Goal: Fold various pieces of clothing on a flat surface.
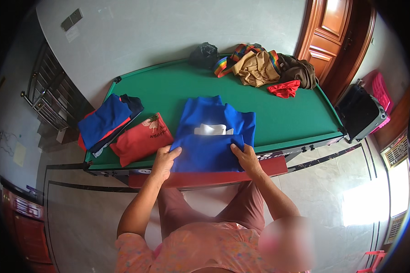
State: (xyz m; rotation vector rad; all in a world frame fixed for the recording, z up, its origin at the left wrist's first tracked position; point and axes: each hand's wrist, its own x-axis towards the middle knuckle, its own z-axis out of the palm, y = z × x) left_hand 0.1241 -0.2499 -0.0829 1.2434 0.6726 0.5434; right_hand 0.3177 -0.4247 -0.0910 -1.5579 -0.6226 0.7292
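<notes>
A blue garment lies partly folded at the near edge of a pool table, its near part doubled up in a flat panel. Behind that panel a white patch of cloth shows on the blue. My left hand pinches the panel's left edge, thumb on top. On the opposite edge my right hand grips in the same way. Left of it lies a folded red garment with a leaf print and lettering. Farther left is a stack of folded clothes with a blue one on top.
The green pool table stands against a grey wall. At its back are a dark plastic bag, a tan garment, a dark brown garment and a small red cloth. A black suitcase stands right of the table.
</notes>
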